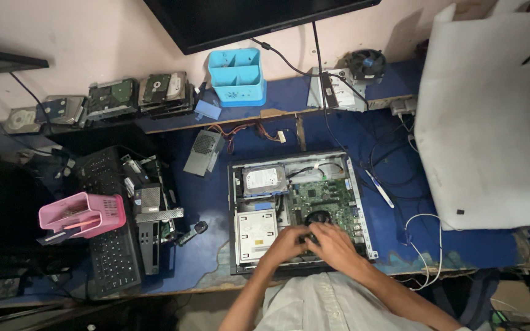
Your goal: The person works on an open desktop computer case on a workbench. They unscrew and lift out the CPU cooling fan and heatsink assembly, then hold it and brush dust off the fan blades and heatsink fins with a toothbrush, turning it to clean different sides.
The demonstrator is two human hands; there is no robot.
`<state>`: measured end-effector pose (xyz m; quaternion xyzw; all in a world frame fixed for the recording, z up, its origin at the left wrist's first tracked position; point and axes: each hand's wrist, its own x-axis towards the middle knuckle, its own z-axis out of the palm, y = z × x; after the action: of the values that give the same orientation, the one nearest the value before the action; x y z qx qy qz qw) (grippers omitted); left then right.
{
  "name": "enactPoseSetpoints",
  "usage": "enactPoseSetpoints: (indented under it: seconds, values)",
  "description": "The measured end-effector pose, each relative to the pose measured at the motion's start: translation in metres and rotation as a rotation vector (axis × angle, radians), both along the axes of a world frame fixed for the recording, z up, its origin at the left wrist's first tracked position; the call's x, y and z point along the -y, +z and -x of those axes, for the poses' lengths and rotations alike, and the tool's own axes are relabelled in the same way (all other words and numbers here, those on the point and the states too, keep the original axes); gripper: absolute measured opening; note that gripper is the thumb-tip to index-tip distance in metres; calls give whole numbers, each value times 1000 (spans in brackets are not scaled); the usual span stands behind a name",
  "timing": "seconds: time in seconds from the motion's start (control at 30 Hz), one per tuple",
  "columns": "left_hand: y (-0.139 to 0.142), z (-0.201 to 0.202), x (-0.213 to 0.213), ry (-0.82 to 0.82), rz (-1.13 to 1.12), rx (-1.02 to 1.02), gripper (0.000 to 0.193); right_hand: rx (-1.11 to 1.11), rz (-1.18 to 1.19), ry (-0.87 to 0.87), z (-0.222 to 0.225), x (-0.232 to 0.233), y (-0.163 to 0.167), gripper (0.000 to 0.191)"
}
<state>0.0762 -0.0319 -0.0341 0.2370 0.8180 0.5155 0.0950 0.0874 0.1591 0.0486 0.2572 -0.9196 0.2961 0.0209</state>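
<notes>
An open desktop computer case (237, 178) lies flat on the blue table, showing a green motherboard (329, 196), a silver hard drive (264, 181) and a white optical drive (256, 232). A black cooler fan (319, 217) sits on the board near the front. My left hand (286, 244) and my right hand (332, 244) are both pressed together at the front of the case, just below that fan, fingers curled over something there. What they grip is hidden under the fingers.
Several loose hard drives (111, 98) line the back ledge left of a blue plastic holder (237, 76). A black keyboard (108, 245), a pink tray (81, 214) and loose parts lie at left. A white foam sheet (486, 122) covers the right; a spare fan (365, 63) and cables lie behind.
</notes>
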Motion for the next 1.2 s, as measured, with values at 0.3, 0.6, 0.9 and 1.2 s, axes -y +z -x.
enactPoseSetpoints:
  seconds: [0.3,0.6,0.9,1.2]
  values:
    - [-15,-3,1,166,75,-19,48,212,-130,-24,2,5,6,38]
    - [3,-2,4,-8,-14,13,40,-14,-26,46,-1,2,-3,38]
    - [10,-3,-5,136,69,0,39,90,-86,-27,4,6,-3,33]
    - [20,-1,8,-25,3,15,39,17,-19,37,-2,-2,1,39]
